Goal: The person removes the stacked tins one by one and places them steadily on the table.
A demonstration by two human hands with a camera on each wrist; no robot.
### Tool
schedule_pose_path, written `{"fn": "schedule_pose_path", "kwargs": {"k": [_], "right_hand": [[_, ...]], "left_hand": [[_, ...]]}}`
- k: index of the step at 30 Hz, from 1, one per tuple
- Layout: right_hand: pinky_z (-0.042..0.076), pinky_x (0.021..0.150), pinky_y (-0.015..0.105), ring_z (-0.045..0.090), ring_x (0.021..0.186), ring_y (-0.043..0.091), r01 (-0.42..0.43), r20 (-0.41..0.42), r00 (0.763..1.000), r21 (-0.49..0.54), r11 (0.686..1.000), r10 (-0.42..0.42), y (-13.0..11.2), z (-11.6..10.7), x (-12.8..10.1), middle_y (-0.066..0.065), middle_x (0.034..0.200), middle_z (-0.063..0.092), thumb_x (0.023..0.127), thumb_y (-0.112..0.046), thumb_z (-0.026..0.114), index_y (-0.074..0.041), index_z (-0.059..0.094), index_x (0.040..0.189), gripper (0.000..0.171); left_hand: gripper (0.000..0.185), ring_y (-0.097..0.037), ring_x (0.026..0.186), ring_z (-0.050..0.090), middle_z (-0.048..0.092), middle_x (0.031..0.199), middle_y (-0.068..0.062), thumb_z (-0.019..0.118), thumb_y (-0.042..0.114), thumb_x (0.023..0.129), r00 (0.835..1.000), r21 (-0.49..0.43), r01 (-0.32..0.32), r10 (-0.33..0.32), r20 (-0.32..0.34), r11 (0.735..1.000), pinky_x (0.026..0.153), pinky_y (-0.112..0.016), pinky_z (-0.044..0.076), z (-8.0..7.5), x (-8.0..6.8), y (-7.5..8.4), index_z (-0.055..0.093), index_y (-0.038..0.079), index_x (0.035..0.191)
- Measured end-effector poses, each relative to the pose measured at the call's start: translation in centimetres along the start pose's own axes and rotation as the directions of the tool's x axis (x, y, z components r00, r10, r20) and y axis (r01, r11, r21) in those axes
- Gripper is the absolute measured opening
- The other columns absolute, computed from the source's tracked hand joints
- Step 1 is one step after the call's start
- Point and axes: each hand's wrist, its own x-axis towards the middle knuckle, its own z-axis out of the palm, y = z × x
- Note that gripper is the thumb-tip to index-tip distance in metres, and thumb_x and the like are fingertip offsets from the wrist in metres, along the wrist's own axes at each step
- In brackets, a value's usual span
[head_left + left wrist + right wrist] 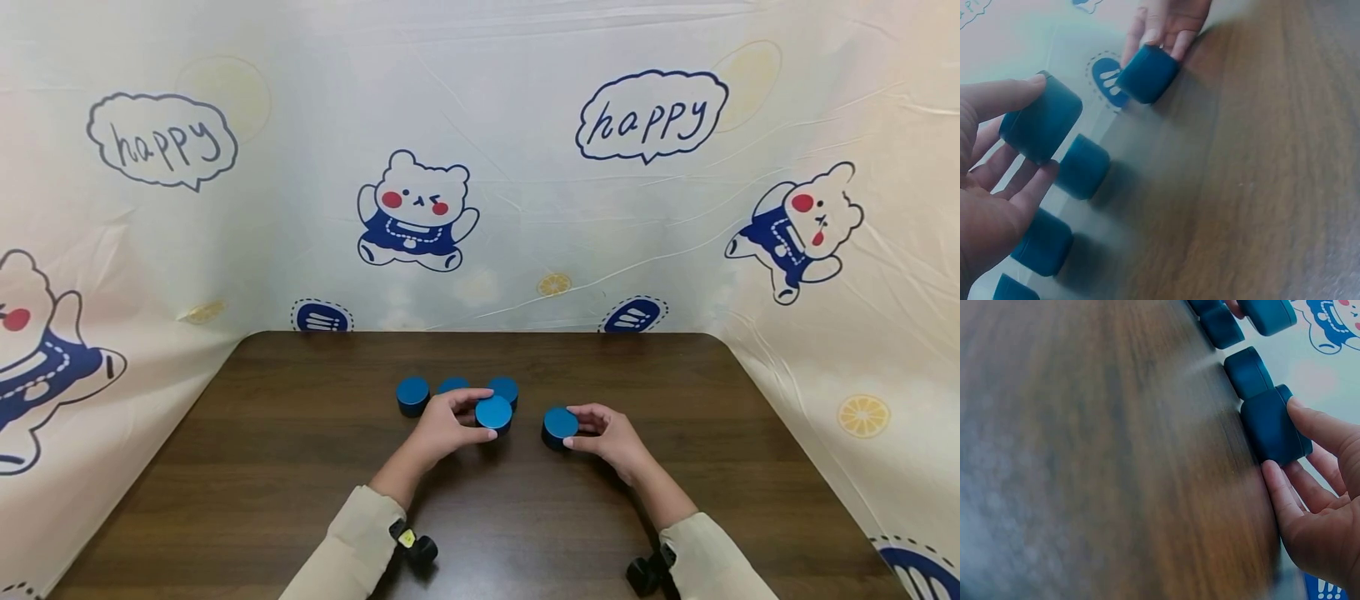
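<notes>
My left hand pinches a blue cylinder between thumb and fingers, lifted over the table. A thin seam runs near one end of this cylinder in the left wrist view. To the right, my right hand grips a second blue cylinder by its side, thumb on the near edge and fingers behind. Three similar cylinders stand in a row behind the left hand: one at the left, a partly covered middle one, and one at the right, overlapped by the lifted cylinder.
The dark brown wooden table has rounded far corners. A pale cloth printed with bears and the word happy hangs behind and at both sides. Small black devices sit on the left wrist and the right wrist.
</notes>
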Motion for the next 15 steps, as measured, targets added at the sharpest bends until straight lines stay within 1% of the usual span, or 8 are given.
{"fn": "schedule_pose_path", "kwargs": {"k": [6,10,15], "right_hand": [[0.055,0.086,0.031,0.059,0.109,0.028,-0.005,-0.003,1.000,-0.002,1.000,0.005,-0.1,0.0,0.0,0.015,0.122,0.063,0.078,-0.006,0.082,-0.001,0.062,0.126,0.052],[0.055,0.086,0.032,0.059,0.109,0.028,-0.011,-0.012,1.000,-0.003,1.000,0.011,-0.1,0.1,-0.1,0.015,0.122,0.063,0.078,-0.005,0.082,-0.001,0.061,0.126,0.053],[0.055,0.088,0.033,0.059,0.110,0.028,-0.017,-0.017,1.000,-0.012,1.000,0.017,-0.1,0.1,0.0,0.015,0.122,0.063,0.078,-0.005,0.082,-0.002,0.062,0.127,0.053]], "left_hand": [[0.059,-0.031,0.115,0.061,0.054,0.136,-0.013,0.084,0.010,0.077,1.000,-0.004,0.013,-0.013,0.000,1.000,0.093,-0.040,0.052,-0.8,-0.2,-0.1,0.062,0.008,0.131],[0.060,-0.032,0.114,0.061,0.055,0.135,-0.015,0.083,0.007,0.077,1.000,-0.010,0.001,-0.001,0.000,1.000,0.093,-0.041,0.052,-1.4,-0.4,-0.4,0.060,0.004,0.132],[0.061,-0.034,0.117,0.059,0.056,0.135,-0.015,0.083,0.006,0.077,1.000,-0.009,0.004,-0.004,-0.023,1.000,0.095,-0.043,0.050,-2.0,-0.8,-0.6,0.059,0.003,0.133]]}}
